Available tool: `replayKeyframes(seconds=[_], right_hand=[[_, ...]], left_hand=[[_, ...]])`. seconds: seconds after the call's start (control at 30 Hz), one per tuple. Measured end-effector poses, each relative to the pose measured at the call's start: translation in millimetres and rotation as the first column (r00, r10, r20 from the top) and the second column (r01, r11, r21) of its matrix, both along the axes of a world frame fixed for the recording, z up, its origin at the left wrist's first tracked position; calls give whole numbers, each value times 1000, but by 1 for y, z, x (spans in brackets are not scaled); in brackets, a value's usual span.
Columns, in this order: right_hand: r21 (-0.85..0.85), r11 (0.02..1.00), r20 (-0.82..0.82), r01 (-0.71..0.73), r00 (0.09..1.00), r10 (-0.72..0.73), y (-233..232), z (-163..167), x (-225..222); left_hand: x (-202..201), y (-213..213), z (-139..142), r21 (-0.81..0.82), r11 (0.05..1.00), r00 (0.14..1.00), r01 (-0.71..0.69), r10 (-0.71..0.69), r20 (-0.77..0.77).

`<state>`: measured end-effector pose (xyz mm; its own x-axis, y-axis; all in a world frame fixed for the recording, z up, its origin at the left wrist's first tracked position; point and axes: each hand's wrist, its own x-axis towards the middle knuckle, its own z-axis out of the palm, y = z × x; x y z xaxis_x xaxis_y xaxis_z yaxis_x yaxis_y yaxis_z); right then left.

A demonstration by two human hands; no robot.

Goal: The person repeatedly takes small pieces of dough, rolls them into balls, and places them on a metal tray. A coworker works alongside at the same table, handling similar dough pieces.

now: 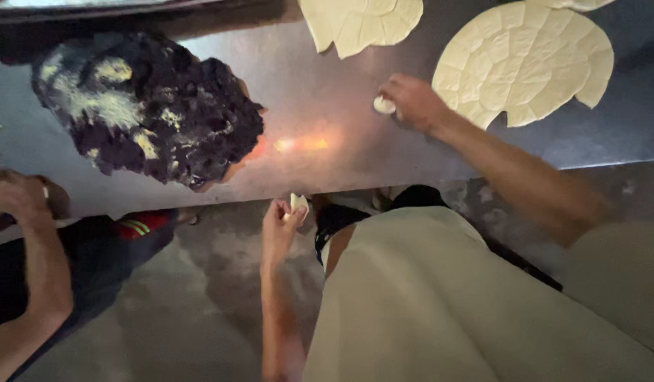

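My right hand [412, 101] reaches out over the steel table [320, 99] and pinches a small pale lump of dough [383, 105] that rests on the metal. Just right of it lies a large flat round of rolled dough [525, 60] with a cracked surface. My left hand [281, 225] hangs lower, off the table's front edge, with its fingers closed on another small piece of dough [298, 202]. My pale apron fills the lower right.
A second rolled dough sheet [362, 22] lies at the table's far edge. A dark, flour-dusted crumpled cloth [147, 106] sits on the table's left. Another person's hand and forearm [23, 212] are at the far left. The grey floor [193, 311] shows below.
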<state>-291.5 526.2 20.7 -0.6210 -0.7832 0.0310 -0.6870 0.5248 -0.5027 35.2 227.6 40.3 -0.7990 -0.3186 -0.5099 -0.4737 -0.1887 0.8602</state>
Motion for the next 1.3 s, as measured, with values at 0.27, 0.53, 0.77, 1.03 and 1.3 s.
replayKeyframes(seconds=[0.27,0.53,0.77,1.03,1.3], right_hand=[[-52,993,310,103,947,-82,-9,-4,21],[-82,934,205,348,923,-326,-1,-7,24],[-95,990,98,103,991,-93,-16,29,19],[25,998,-108,-50,993,52,-35,12,19],[119,927,-108,-357,923,369,-63,-10,6]], left_hand=[[0,10,26,-50,998,997,-45,48,67],[-19,-8,31,-152,988,996,26,-13,88],[-22,-47,25,71,997,999,-13,10,43],[4,-109,17,151,985,995,-86,79,53],[7,-132,57,118,988,992,-95,85,88]])
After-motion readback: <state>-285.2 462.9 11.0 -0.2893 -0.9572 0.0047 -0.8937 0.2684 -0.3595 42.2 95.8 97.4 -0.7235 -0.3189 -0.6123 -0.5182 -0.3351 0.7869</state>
